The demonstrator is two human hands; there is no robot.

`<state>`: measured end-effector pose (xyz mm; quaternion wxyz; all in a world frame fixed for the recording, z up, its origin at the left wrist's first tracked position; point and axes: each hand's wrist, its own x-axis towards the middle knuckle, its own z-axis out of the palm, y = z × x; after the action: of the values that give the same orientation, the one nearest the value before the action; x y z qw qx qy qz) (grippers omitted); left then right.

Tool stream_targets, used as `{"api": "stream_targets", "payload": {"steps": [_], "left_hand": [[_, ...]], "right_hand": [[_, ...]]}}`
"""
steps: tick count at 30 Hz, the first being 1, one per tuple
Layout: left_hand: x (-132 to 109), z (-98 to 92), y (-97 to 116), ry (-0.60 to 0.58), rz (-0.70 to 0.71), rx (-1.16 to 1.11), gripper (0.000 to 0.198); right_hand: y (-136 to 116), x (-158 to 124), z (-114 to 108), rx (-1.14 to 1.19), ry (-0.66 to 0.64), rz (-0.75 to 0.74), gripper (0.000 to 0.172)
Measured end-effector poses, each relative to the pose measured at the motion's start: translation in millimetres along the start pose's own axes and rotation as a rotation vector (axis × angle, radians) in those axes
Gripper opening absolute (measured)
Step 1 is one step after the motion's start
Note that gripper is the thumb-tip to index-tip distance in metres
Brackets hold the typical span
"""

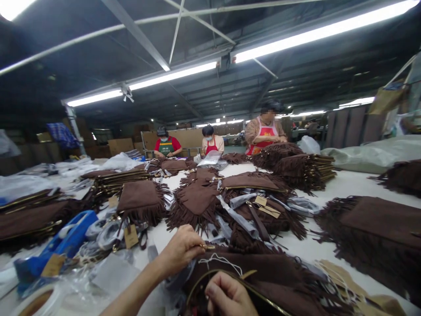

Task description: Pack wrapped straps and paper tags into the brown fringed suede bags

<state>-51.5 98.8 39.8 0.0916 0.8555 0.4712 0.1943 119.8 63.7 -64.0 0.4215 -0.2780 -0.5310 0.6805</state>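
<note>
Two bare hands over a fringed brown bag (279, 274) at the near edge of a crowded table (357, 186).

The left forearm reaches in from the lower edge, and the left hand (182, 245) is raised above the bag's left end, knuckles up, thumb and forefinger pinching a small gold metal piece (208, 247). The right hand (232, 296) sits lower and nearer, its fingers curled in at the bag's mouth; whether they grip anything I cannot tell. The bag lies on the table directly before the person, its gold zip (266, 302) parted around a dark opening whose contents are too shadowed to make out. A white string (223, 260) loops across the bag just beyond the right hand. Clear plastic wrapping (110, 278) lies crumpled left of the left forearm.
</note>
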Motion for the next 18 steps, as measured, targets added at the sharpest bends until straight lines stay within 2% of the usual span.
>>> {"api": "stream_targets", "payload": {"steps": [5, 10, 18], "left_hand": [[-5.8, 13.5, 10.2, 0.048, -0.052, -0.166, 0.021], [-10.3, 12.8, 12.6, -0.023, -0.073, -0.313, 0.029], [-23.7, 18.2, 10.2, 0.024, 0.013, -0.276, 0.039]], "right_hand": [[7.4, 3.1, 3.0, 0.128, 0.062, -0.006, 0.056], [5.5, 5.2, 2.1, 0.128, 0.085, 0.001, 0.056], [5.6, 6.9, 4.6, 0.129, 0.111, 0.000, 0.054]]}}
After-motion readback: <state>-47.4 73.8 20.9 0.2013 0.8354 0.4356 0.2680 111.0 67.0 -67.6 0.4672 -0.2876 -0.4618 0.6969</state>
